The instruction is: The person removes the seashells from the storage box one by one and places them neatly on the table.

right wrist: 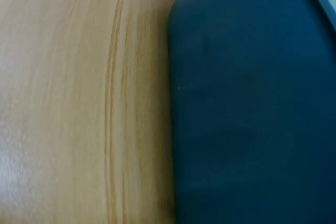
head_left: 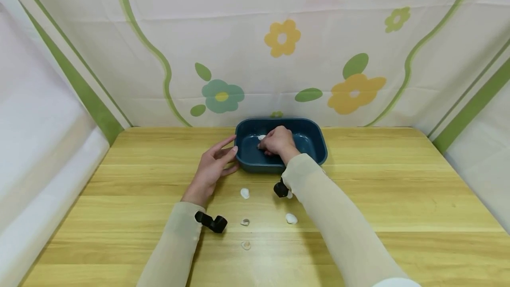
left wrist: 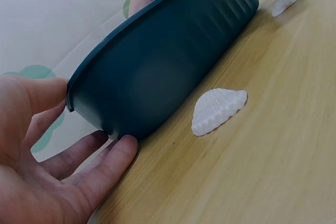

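A dark blue rectangular basin (head_left: 260, 167) stands near the table's back edge. My left hand (head_left: 211, 168) is at its left end; the thumb touches the rim and extended fingers touch low on the wall, as the left wrist view shows. My right hand (head_left: 279, 141) reaches down inside the basin, fingers curled and pointing left. A white seashell (head_left: 261, 137) shows beside these fingers; whether they pinch anything is hidden. In front of the basin lies a ribbed white seashell (left wrist: 218, 109). The right wrist view shows mostly the basin's outer wall (right wrist: 247, 103).
More shells lie on the wooden table (head_left: 398, 198): a white one (head_left: 291, 219), a small greyish one (head_left: 245, 222), a pale brownish one (head_left: 245, 245), and one partly hidden by the right wrist's camera (head_left: 281, 189). A flower-patterned cloth (head_left: 239, 25) hangs behind the basin.
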The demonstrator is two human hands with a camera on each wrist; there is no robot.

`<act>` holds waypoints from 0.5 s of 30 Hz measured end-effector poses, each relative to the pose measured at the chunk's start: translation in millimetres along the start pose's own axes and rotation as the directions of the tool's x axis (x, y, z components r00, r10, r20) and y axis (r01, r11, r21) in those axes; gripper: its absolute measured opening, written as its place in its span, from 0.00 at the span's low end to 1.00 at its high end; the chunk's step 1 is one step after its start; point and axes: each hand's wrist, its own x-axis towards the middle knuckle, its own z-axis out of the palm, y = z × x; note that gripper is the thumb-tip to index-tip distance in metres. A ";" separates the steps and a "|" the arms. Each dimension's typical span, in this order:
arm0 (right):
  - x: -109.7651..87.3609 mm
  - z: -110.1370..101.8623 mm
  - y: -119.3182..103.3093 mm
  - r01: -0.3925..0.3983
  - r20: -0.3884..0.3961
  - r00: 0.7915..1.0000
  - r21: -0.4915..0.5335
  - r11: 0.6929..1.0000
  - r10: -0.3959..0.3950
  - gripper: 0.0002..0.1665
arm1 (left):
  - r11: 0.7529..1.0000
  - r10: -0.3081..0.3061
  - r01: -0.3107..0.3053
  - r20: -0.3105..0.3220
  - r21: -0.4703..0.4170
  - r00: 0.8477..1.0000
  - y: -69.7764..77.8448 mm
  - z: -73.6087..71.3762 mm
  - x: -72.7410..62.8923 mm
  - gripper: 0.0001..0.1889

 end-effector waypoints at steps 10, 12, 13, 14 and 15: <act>0.4 1.4 1.5 0.040 0.010 0.999 -0.037 0.999 -0.040 0.08 | 1.000 0.017 -0.017 0.002 0.005 1.000 -0.7 -1.5 0.2 0.23; -0.1 1.6 2.1 0.050 0.006 0.999 -0.036 0.998 -0.050 0.08 | 1.000 0.018 -0.018 0.002 0.006 1.000 -0.8 -1.6 0.0 0.23; -0.3 1.7 2.1 0.053 0.006 0.999 -0.036 0.998 -0.053 0.08 | 1.000 0.018 -0.018 0.002 0.006 1.000 -1.0 -1.3 -0.1 0.23; -0.2 1.9 2.3 0.057 0.005 0.998 -0.037 0.998 -0.056 0.07 | 1.000 0.019 -0.019 0.002 0.006 1.000 -1.2 -1.1 0.0 0.23; -0.2 1.9 2.3 0.060 0.005 0.998 -0.038 0.997 -0.060 0.07 | 1.000 0.018 -0.018 0.002 0.005 1.000 -1.2 -0.8 -0.2 0.23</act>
